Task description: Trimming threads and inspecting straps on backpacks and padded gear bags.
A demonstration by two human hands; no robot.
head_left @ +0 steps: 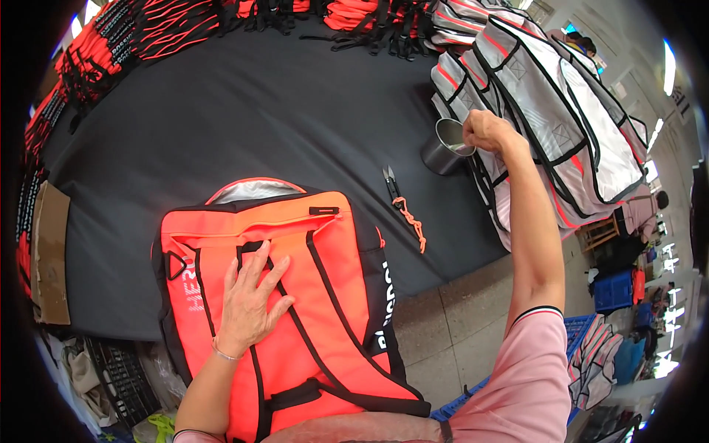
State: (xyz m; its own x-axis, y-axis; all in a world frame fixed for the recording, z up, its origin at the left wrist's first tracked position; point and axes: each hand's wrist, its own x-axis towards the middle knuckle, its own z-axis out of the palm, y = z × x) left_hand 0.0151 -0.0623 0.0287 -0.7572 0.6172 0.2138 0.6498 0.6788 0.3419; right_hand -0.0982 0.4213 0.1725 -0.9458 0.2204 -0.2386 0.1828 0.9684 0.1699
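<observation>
A bright orange-red backpack [336, 288] with black edging lies with its shoulder straps facing up, partly over the table's near edge. My left hand [251, 299] rests flat on it between the straps, fingers spread. Out to the right, my right hand [489, 133] is at the mouth of a grey metal cup [441, 156]. Its fingers are curled closed at the rim; their tips are hidden, so what they hold cannot be made out. Between backpack and cup lies a pair of thread snips [391, 184] with an orange cord [410, 223] tied to it.
Grey-and-white bags [546, 111] with black edging are stacked right of the cup. Orange-and-black pieces with straps [173, 33] line the far side of the black-covered table [295, 111]. A cardboard box [52, 255] stands at the left edge. Blue crates [613, 288] are on the floor.
</observation>
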